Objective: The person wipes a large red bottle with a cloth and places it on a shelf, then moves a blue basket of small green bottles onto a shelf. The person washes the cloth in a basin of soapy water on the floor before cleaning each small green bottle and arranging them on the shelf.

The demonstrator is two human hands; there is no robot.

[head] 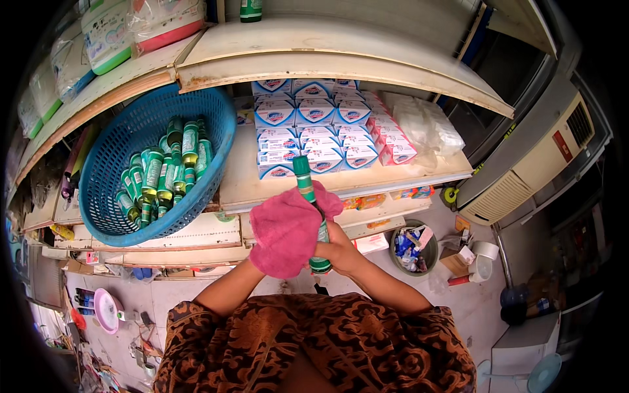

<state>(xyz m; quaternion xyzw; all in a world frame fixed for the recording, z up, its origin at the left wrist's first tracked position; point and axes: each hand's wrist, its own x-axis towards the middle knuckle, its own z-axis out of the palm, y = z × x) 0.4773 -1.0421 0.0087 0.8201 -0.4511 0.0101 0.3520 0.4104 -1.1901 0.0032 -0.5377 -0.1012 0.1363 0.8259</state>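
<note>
A green glass bottle (pixel 321 250) with a green cap and a label is held upright-tilted before my chest. My right hand (pixel 338 249) grips its lower part. A pink cloth (pixel 285 231) covers my left hand (pixel 268 263) almost wholly and lies against the bottle's left side and partly behind its neck; the fingers under it are hidden. At the left, a blue plastic basket (pixel 157 239) holds several similar green bottles (pixel 153 174), leaning at various angles.
Behind the bottle, boxed soap packs (pixel 314 110) and pink boxes (pixel 393 142) are stacked on a metal shelf (pixel 422 179). One green bottle (pixel 251 11) stands on the upper shelf (pixel 304 44). A waste bin (pixel 414 248) is on the floor at right, a pink basin (pixel 107 310) at left.
</note>
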